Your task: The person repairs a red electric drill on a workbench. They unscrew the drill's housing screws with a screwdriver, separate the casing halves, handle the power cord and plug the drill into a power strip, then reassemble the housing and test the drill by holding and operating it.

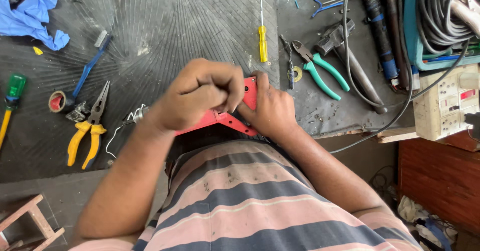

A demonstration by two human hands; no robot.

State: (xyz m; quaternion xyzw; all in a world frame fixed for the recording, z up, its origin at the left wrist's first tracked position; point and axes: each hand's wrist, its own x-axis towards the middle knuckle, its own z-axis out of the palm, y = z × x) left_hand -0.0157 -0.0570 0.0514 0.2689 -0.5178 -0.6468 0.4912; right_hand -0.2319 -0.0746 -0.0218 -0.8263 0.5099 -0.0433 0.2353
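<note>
Both hands, left hand (202, 98) and right hand (267, 110), grip the red metal part (239, 115) tightly; I think it may slip and pinch fingers.

Flat red metal part (235, 116), angled, at the mat's near edge

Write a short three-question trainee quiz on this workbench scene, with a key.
1. True or false: both hands touch the red metal part.
2. Which tool lies nearest the left hand? A) yellow-handled pliers B) green-handled cutters C) hammer
3. Fill in: the yellow screwdriver lies on the black mat, ____ of the right hand in the picture.

Key: 1 true; 2 A; 3 above.
</note>
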